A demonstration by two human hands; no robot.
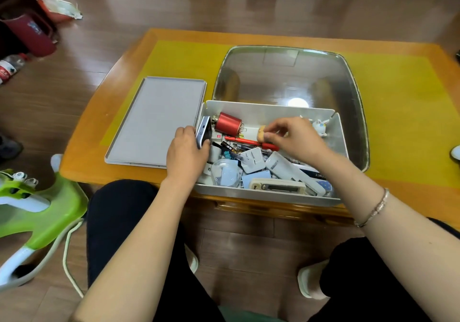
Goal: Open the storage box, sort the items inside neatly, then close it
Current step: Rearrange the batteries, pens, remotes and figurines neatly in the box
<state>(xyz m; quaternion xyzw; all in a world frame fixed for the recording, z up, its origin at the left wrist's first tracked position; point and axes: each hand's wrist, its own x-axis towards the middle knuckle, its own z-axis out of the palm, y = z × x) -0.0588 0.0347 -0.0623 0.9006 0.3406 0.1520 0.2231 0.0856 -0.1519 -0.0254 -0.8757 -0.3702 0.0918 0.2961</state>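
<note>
We're mid-sort in the box (270,195), lid (154,120) off beside it: left hand (185,151) grips a phone (204,132), right hand (295,135) pinches a figurine (261,134), both probably need tidy spots next.

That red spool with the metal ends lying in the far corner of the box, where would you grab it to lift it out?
Probably from above, fingers pinching across the round middle of the red spool. It lies on its side near the back wall of the storage box, its curved flank bare on top. The phone held by the left hand crowds its left end, and thin wire hooks hang off its right end.
</note>
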